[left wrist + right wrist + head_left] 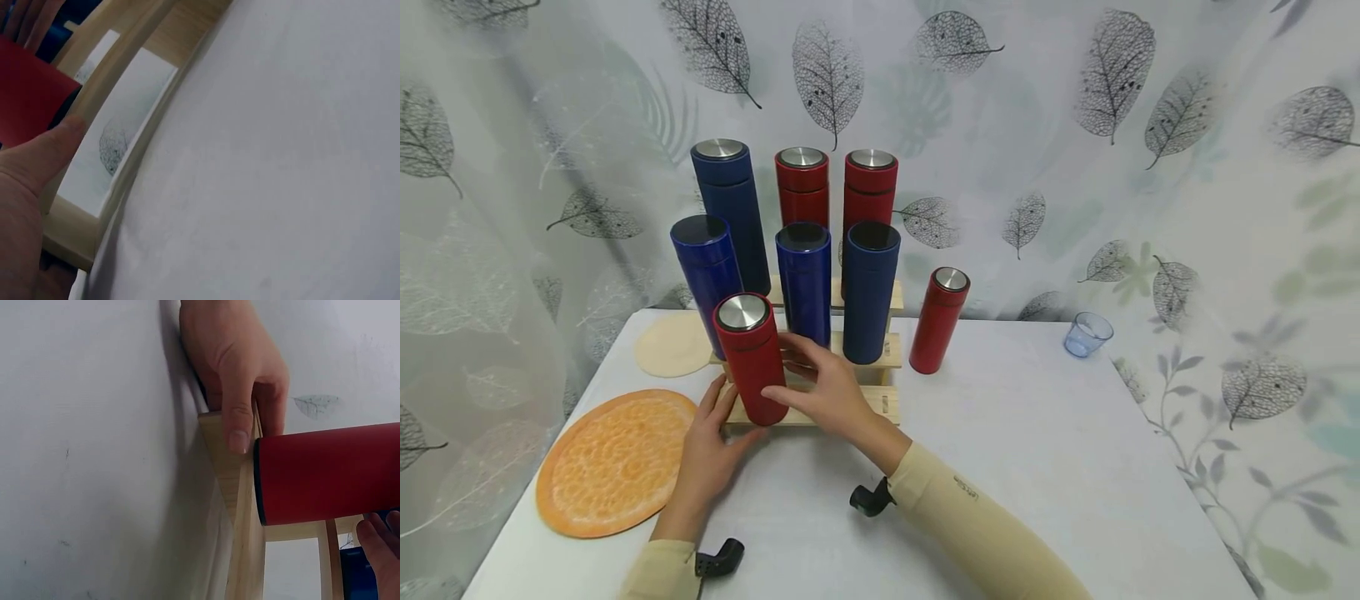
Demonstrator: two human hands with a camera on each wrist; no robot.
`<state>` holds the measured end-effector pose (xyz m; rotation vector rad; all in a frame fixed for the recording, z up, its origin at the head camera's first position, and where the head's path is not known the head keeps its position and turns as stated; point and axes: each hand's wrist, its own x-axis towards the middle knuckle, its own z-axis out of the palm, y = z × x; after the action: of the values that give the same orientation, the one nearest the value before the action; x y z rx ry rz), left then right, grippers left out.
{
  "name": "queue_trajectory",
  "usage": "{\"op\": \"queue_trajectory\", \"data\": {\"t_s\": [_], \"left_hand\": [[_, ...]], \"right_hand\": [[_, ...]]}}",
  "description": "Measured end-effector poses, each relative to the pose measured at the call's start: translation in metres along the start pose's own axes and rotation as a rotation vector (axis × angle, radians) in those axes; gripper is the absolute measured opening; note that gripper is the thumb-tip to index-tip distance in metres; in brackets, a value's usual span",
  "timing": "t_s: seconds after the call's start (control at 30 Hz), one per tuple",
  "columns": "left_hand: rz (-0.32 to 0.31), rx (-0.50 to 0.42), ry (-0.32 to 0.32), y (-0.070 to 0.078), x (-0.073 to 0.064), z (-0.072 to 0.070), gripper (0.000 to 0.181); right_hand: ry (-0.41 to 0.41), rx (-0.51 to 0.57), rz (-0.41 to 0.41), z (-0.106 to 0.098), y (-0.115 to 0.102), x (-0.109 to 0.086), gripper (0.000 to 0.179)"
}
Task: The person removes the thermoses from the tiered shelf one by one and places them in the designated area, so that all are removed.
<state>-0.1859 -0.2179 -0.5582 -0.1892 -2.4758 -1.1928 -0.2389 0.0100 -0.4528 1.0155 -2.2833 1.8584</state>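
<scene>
A red thermos (752, 367) with a silver lid stands on the lowest step of a wooden stepped rack (883, 404). My right hand (831, 387) holds it from the right, thumb in front and fingers reaching behind. My left hand (711, 454) grips the rack's left end; in the right wrist view the left thumb (239, 419) lies over the front rail beside the thermos base. Behind, on the middle step, stand a bright blue thermos (703, 267), another blue thermos (805, 283) and a dark blue thermos (870, 292).
On the top step are a tall navy thermos (730, 208) and two red ones. Another red thermos (940, 321) stands on the table right of the rack, with a small blue glass (1087, 335) farther right. An orange round mat (617, 462) and a pale disc (672, 343) lie left.
</scene>
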Motion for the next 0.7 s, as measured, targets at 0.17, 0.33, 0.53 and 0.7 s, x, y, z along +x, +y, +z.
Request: {"op": "queue_trajectory", "data": {"t_s": [0.17,0.33,0.53,0.7], "left_hand": [[-0.034,-0.008,0.04,0.0019,-0.0002,0.0043,0.085],[-0.03,-0.015,0.059,0.0002,-0.0006,0.0086,0.083],[-0.034,-0.007,0.059,-0.0023,-0.0022,0.0081,0.082],[-0.045,-0.002,0.048,-0.0038,-0.0009,0.0076,0.082]], "right_hand": [[-0.006,-0.012,0.028,0.0065,0.0002,0.0026,0.071],[0.007,-0.007,0.061,0.0089,0.0024,0.0032,0.067],[0.007,-0.013,0.057,0.0105,0.004,0.0041,0.065],[0.021,-0.013,0.046,0.0106,0.0043,0.0041,0.065]]}}
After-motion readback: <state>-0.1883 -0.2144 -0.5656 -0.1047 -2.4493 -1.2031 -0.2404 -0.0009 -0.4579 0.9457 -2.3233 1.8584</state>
